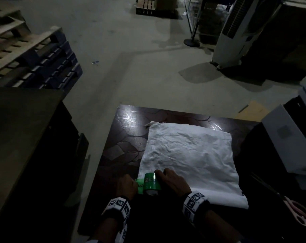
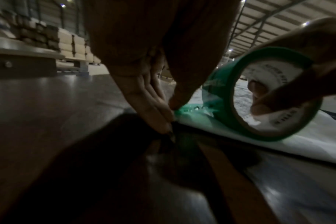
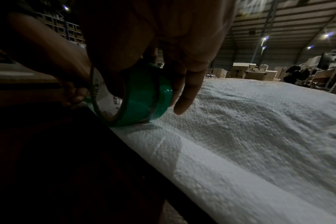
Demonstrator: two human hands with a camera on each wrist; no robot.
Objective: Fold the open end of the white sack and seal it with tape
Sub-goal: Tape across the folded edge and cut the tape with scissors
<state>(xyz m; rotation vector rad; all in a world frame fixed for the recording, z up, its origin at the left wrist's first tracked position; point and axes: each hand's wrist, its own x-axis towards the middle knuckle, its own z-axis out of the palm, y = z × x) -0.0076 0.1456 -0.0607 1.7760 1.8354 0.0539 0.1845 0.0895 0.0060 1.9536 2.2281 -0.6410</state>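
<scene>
White woven sack lies flat on a dark table with a cracked-stone pattern, filling most of the right half. Its near edge is folded over into a long roll running along the near side of the table, easy to see in the right wrist view.

Right hand has the green tape roll at the near left corner of the sack. Thumb goes through the core, fingers curl over the outside, so it's a proper grip on the roll, which stands on edge touching the fold. One finger pokes out straight, tip just above the sack, not clearly touching.

Left hand sits just left of the roll, right at the sack's corner. In the left wrist view its fingertips are bunched together and pinching the free end of the tape strip, pressed down where the sack edge meets the table. The short pulled-out bit of green strip lies over the corner between the two hands. Pretty blurry there, so can't tell how much is actually stuck down.

Pink-handled scissors lie on the near right, well apart from the sack. Stacked pallets are on the floor far left, a white tower fan thing stands far right. Both wrists wear bands with black-and-white marker squares.
</scene>
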